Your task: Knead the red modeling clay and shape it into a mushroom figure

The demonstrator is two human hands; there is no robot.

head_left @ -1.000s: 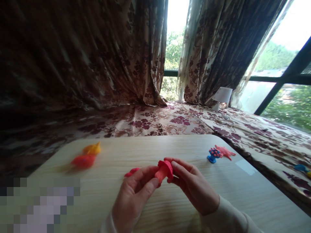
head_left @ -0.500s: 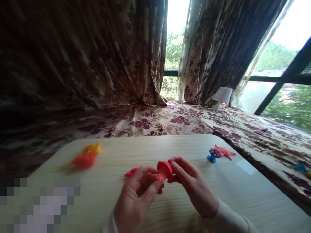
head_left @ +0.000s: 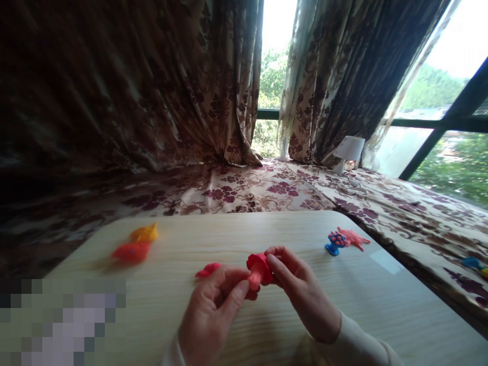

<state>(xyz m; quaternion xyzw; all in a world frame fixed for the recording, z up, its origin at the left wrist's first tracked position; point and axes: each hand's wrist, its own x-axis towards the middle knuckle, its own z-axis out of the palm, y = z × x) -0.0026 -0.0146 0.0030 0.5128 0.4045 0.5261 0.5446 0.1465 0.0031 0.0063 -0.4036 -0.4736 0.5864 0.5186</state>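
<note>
A mushroom-shaped piece of red modelling clay is held just above the table, its wide darker cap tilted away and its paler stem towards me. My left hand pinches the stem end between thumb and forefinger. The cap's right edge is gripped by the thumb and fingers of my right hand. Behind my left fingers, a lump of pinkish-red clay lies on the table, partly hidden by that hand.
The pale wood-grain table has an orange-red clay lump and a yellow clay lump at left. A blue clay piece with pink dots and flat pink clay sit at right. A white lamp stands beyond.
My left thumb and forefinger have shifted slightly on the stem, and more of the pinkish-red lump shows behind them. My right hand keeps its hold on the cap.
</note>
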